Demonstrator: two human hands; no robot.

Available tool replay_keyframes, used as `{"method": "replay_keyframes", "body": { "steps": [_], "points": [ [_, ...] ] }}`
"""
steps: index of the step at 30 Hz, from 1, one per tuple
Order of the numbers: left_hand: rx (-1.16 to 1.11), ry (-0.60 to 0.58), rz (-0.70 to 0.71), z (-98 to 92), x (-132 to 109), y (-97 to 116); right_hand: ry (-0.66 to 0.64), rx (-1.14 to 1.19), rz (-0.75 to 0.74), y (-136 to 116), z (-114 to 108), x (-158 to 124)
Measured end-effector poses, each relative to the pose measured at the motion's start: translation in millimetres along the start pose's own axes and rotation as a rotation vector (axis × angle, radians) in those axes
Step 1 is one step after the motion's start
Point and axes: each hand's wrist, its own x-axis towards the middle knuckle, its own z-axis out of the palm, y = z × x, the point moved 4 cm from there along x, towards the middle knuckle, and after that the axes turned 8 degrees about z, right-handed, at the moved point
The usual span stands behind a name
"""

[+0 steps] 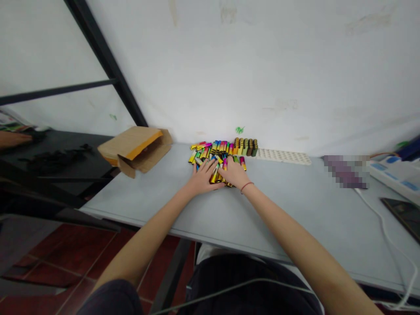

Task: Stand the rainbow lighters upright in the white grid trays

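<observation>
A pile of small shiny tubes (215, 176), coloured in gold, pink, green and blue, lies on the grey table (157, 188). My left hand (204, 178) rests over the pile's near left side with its fingers spread. Beside it, my right hand (235, 173) reaches into the pile with bent fingers; its fingertips are hidden, so what they grip cannot be made out. Just behind my hands, a white strip tray with rows of holes (284, 156) runs along the wall. Several tubes stand upright in rows (246, 147) at its left end.
An open cardboard box (134, 144) lies on its side at the left. To the right are a blurred-out purple item (346, 171), a power strip (393, 177), a dark flat device (403, 214) and a white cable (382, 223). Another person's hand (15, 139) shows far left.
</observation>
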Motion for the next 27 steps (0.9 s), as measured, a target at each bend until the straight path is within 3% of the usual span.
{"method": "replay_keyframes", "body": {
  "steps": [7, 10, 13, 15, 18, 22, 24, 27],
  "points": [
    [0.019, -0.014, -0.018, -3.0, -1.9, 2.3, 0.017, -0.051, -0.023, 10.8, -11.0, -10.1],
    [0.023, 0.068, 0.041, -10.2, -3.3, 7.1, 0.042, -0.007, -0.042, 21.8, -16.6, -17.6],
    [-0.003, 0.178, 0.184, -17.4, -0.6, 27.1, 0.068, -0.003, -0.058, 50.1, -24.0, -28.2],
    [-0.060, 0.199, 0.305, -14.7, 5.6, 51.5, 0.073, -0.021, -0.112, 78.5, -29.6, -34.7],
    [-0.174, 0.154, 0.416, 6.0, 22.3, 98.0, 0.117, -0.104, -0.247, 126.9, -38.9, -39.9],
    [-0.257, 0.034, 0.341, 49.1, 51.7, 150.6, 0.250, -0.148, -0.224, 182.4, -50.0, -34.4],
    [-0.198, -0.023, 0.344, 64.3, 63.6, 166.0, 0.264, -0.168, -0.178, 196.8, -50.1, -29.9],
    [-0.102, -0.071, 0.354, 72.3, 73.7, 170.2, 0.240, -0.193, -0.135, 203.4, -45.4, -26.1]
  ]
}}
